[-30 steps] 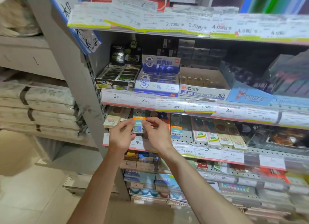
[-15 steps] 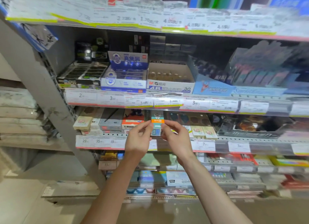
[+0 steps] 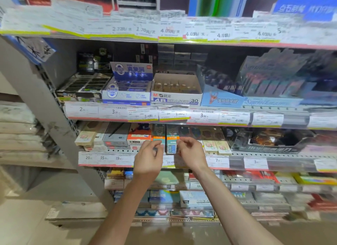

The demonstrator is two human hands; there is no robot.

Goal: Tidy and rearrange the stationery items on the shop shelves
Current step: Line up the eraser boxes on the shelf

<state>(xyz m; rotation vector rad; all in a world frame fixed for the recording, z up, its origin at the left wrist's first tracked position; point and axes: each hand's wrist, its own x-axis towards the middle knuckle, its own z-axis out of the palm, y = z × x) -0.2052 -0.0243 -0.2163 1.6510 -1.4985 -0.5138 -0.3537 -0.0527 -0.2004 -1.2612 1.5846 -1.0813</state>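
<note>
Head view: our left hand (image 3: 148, 159) and right hand (image 3: 190, 153) pinch a teal-and-orange pack (image 3: 171, 143) between fingertips, one on each side. It stands upright at the shelf edge (image 3: 237, 154), just right of a matching pack (image 3: 159, 136).

Teal packet (image 3: 172, 143) now among shelf packets
</note>
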